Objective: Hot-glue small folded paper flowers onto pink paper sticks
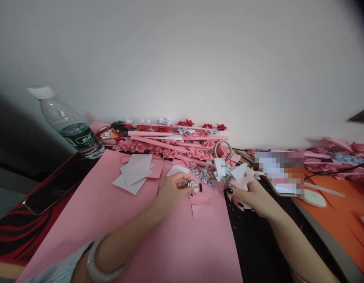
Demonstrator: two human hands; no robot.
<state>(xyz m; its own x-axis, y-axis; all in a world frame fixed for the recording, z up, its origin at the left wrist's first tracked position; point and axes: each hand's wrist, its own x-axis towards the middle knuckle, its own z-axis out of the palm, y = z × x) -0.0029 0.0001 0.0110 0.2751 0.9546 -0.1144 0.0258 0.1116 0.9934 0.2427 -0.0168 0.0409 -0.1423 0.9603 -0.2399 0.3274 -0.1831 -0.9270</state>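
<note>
My left hand (pixel 177 190) is closed, its fingertips pinching a small white paper flower (pixel 192 183) above the large pink sheet (pixel 135 224). My right hand (pixel 254 196) has its fingers curled at a pale pink piece (pixel 242 179), whose kind I cannot make out. White paper scraps (pixel 238 172) lie just beyond it. Between the hands, small pink paper pieces (pixel 202 211) rest on the sheet. A cluster of small white paper flowers (pixel 204 175) sits just past my left fingertips.
White paper squares (pixel 137 163) lie left. Pink paper stems and flowers (pixel 170 145) are piled along the wall, with a tape roll (pixel 223 144). A water bottle (pixel 74 125) and dark phone (pixel 54 188) stand or lie left. A lit phone (pixel 282 175), white mouse (pixel 314 197) and orange paper (pixel 337 228) are right.
</note>
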